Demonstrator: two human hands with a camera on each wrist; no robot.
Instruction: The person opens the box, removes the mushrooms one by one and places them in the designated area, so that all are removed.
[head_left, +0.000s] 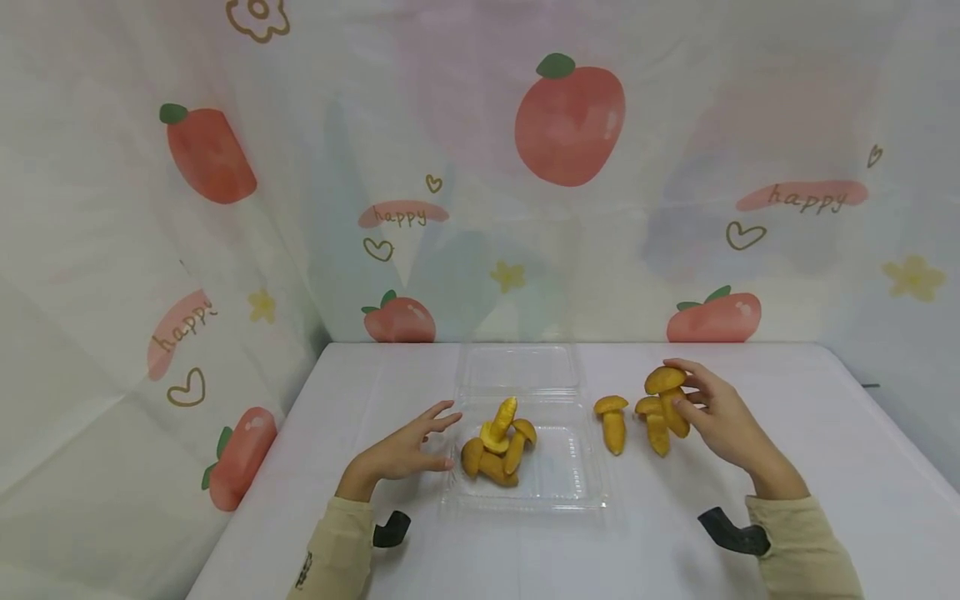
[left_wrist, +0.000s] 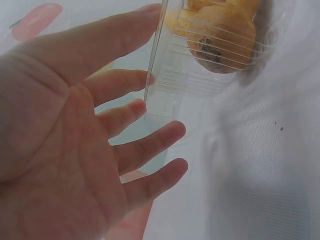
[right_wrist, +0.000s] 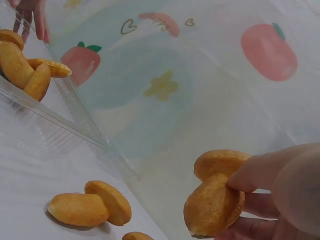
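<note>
My right hand [head_left: 720,414] pinches a yellow-brown mushroom [head_left: 665,381] between thumb and fingers, cap up and stem down. In the right wrist view this mushroom [right_wrist: 212,202] is held off the table. Close by on the table lies a second mushroom [head_left: 656,432], partly overlapped by the held one. A third mushroom [head_left: 613,423] lies between it and the clear plastic box [head_left: 558,467]. Several mushrooms [head_left: 495,469] are piled in the box's left part. My left hand [head_left: 397,450] is at the box's left wall, fingers spread and thumb close to the wall; actual contact is unclear.
The box's clear hinged lid [head_left: 519,369] is folded back, away from me. Everything stands on a white-covered table [head_left: 420,567]. Behind and to the left hangs a patterned cloth [head_left: 480,250]. Dark curved pieces [head_left: 392,529] stick out at both sleeve cuffs.
</note>
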